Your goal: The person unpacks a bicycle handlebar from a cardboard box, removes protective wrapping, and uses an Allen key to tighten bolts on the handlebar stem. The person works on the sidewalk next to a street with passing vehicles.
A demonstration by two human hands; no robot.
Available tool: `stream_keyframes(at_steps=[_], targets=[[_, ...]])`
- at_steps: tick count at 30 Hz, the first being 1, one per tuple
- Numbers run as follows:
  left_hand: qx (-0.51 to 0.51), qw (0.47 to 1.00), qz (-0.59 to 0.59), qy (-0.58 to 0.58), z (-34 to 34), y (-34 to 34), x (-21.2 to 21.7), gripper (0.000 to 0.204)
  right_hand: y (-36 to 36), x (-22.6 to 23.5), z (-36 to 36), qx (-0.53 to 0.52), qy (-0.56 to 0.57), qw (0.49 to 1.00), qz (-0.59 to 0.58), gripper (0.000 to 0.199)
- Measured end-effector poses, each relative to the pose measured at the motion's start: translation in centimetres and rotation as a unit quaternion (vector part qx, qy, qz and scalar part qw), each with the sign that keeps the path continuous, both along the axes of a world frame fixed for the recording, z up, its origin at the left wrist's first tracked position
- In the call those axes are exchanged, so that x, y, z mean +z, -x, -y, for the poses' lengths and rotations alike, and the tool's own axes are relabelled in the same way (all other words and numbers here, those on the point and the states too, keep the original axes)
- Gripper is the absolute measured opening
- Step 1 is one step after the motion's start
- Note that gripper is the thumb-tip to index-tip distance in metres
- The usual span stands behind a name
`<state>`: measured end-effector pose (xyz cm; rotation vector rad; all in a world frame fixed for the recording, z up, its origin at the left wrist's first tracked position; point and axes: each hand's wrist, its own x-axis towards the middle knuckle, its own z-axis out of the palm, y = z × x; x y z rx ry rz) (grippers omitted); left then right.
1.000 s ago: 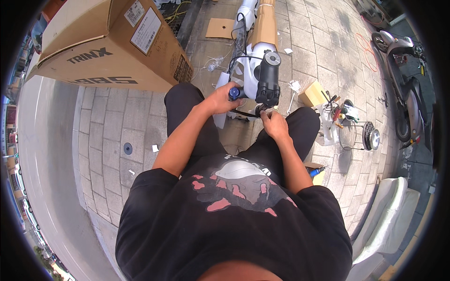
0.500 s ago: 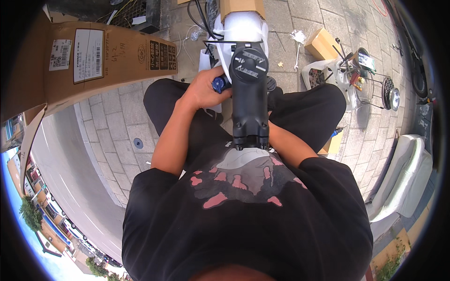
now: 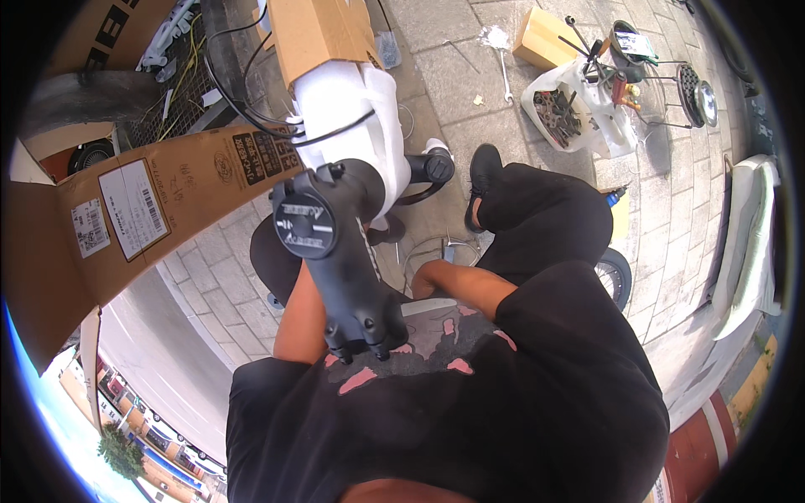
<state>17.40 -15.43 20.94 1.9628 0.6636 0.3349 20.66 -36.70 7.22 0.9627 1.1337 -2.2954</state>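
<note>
A black bicycle stem [image 3: 352,268] with a round top cap stands close in front of my chest, its clamp end toward me. Beyond it, the bike frame [image 3: 340,105] is wrapped in white foam. A black tubular part [image 3: 432,168] with a knob juts out to the right of the foam. My left forearm [image 3: 300,323] passes behind the stem, which hides the hand. My right hand [image 3: 429,275] is bent inward at the wrist, low between my legs and right of the stem. Its fingers are hidden, so whatever they touch cannot be seen.
A large cardboard box [image 3: 189,201] lies at the left. A cardboard sleeve [image 3: 327,38] covers the frame's far end, beside loose black cables [image 3: 220,80]. Right of my feet are a wrench [image 3: 506,80], a small carton [image 3: 549,38] and a cut-open white jug [image 3: 599,130] of parts.
The stem and wrapped frame have shifted left and tilted in view. My left hand, earlier around a part with a blue knob, is now hidden behind the stem. My right wrist has come into view.
</note>
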Motion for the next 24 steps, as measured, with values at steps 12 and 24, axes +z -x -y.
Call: stream_keyframes(at_steps=[12, 24], targets=[[0.157, 0.984, 0.011, 0.087, 2.9, -0.3, 1.7, 0.059, -5.1, 4.1, 2.1, -0.500, -0.334, 0.764, 0.234, 0.034], [0.228, 0.951, 0.097, 0.186, 1.6, 3.0, -1.8, 0.035, -11.8, 10.5, 4.4, -0.681, -0.244, 0.659, 0.205, 0.020]])
